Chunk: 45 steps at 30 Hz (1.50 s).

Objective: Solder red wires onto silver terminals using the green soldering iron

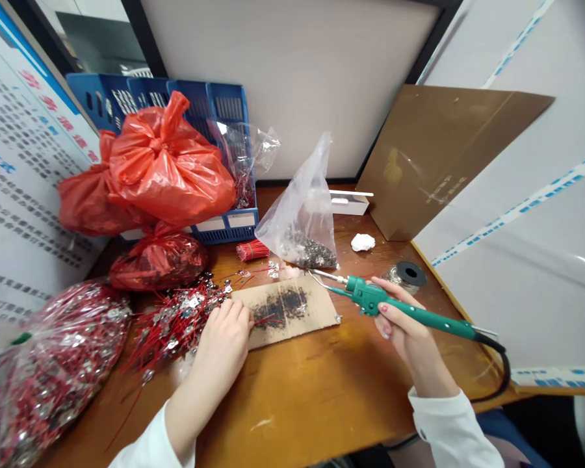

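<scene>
My right hand (403,322) is closed round a green soldering iron (419,314), whose metal tip (322,274) points left above the upper right corner of a scorched piece of cardboard (286,312). My left hand (224,338) rests on the cardboard's left edge, fingers curled and pinching a thin red wire (268,320) that lies across the burnt patch. Left of that hand lies a heap of red wires with small metal tabs (175,322).
A clear bag of small metal parts (306,221), a bundle of red wires (253,249), a solder spool (409,275) and a white wad (363,242) lie behind. Red bags (160,169), a blue file rack (224,117) and a bag of finished wires (53,364) fill the left.
</scene>
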Each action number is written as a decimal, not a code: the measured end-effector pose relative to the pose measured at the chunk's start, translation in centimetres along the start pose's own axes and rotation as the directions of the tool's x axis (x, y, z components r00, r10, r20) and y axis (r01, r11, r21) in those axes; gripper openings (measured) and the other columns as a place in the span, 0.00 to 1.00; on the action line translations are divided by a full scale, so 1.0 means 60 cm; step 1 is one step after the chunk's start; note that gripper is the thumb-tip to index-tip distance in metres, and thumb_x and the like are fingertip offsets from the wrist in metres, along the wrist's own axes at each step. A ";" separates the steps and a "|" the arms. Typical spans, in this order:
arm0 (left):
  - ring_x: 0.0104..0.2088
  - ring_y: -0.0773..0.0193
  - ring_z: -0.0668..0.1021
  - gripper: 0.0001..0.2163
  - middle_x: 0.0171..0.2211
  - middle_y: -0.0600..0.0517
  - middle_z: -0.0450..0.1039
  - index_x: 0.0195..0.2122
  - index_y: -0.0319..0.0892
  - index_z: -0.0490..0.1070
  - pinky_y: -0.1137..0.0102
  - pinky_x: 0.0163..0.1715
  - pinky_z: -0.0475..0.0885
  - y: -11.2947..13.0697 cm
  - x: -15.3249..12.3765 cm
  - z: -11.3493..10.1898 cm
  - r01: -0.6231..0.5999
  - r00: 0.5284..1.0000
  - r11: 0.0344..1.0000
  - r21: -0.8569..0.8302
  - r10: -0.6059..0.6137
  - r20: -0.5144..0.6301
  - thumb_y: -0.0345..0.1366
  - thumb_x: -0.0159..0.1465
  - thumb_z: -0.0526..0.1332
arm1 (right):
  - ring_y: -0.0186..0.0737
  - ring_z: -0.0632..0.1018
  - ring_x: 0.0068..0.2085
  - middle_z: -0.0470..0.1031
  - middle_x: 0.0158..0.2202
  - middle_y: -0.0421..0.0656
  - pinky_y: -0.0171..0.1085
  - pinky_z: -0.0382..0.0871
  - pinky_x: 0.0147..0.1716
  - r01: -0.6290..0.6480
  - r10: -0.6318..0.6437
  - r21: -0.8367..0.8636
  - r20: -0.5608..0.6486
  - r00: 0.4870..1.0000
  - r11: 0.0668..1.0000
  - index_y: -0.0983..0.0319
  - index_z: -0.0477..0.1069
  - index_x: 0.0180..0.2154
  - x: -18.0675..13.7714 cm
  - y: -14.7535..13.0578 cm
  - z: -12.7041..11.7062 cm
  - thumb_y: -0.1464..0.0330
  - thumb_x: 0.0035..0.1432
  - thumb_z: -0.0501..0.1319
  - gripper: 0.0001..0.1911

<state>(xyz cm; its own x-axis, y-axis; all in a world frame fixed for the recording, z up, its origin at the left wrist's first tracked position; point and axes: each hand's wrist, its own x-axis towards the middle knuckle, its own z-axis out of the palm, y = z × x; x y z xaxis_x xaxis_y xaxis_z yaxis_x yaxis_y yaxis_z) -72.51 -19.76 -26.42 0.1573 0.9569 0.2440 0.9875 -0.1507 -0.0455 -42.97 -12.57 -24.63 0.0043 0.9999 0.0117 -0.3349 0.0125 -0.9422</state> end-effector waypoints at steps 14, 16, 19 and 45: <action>0.38 0.57 0.73 0.11 0.36 0.48 0.74 0.39 0.42 0.69 0.62 0.42 0.69 0.017 0.032 -0.024 -0.080 0.991 0.932 -0.353 0.036 -0.128 0.25 0.67 0.49 | 0.26 0.62 0.13 0.78 0.23 0.43 0.31 0.52 0.14 -0.057 0.059 -0.044 0.047 0.997 0.997 0.62 0.79 0.45 -0.061 0.052 -0.031 0.66 0.48 0.70 0.19; 0.38 0.58 0.73 0.11 0.36 0.48 0.74 0.40 0.42 0.71 0.62 0.43 0.69 0.018 0.038 -0.022 -0.079 0.991 0.922 -0.380 0.030 -0.133 0.26 0.68 0.49 | 0.26 0.62 0.13 0.80 0.28 0.45 0.31 0.52 0.13 -0.064 0.066 -0.030 0.038 0.997 0.997 0.61 0.79 0.45 -0.063 0.058 -0.033 0.66 0.48 0.70 0.20; 0.39 0.58 0.73 0.11 0.37 0.48 0.74 0.41 0.41 0.71 0.63 0.43 0.69 0.017 0.039 -0.014 -0.088 0.988 0.899 -0.430 0.025 -0.152 0.27 0.69 0.50 | 0.25 0.62 0.13 0.81 0.43 0.51 0.32 0.53 0.11 -0.085 0.085 -0.021 0.036 0.996 0.996 0.60 0.79 0.46 -0.059 0.061 -0.037 0.66 0.46 0.70 0.22; 0.35 0.55 0.72 0.06 0.32 0.47 0.71 0.35 0.38 0.70 0.61 0.37 0.70 0.037 0.026 0.008 -0.075 0.984 0.959 -0.275 0.028 -0.173 0.26 0.67 0.54 | 0.25 0.57 0.14 0.61 0.14 0.33 0.28 0.49 0.13 -0.307 0.307 -0.022 0.003 0.952 0.952 0.62 0.77 0.43 -0.047 0.065 -0.032 0.60 0.44 0.72 0.23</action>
<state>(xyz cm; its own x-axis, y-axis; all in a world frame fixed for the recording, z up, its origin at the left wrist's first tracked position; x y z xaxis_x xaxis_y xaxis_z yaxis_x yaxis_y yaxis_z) -70.04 -18.47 -26.59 0.1833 0.8949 0.4069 0.9367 -0.2846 0.2040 -42.50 -15.36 -28.96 -0.1016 0.9555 -0.2769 -0.2991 -0.2948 -0.9075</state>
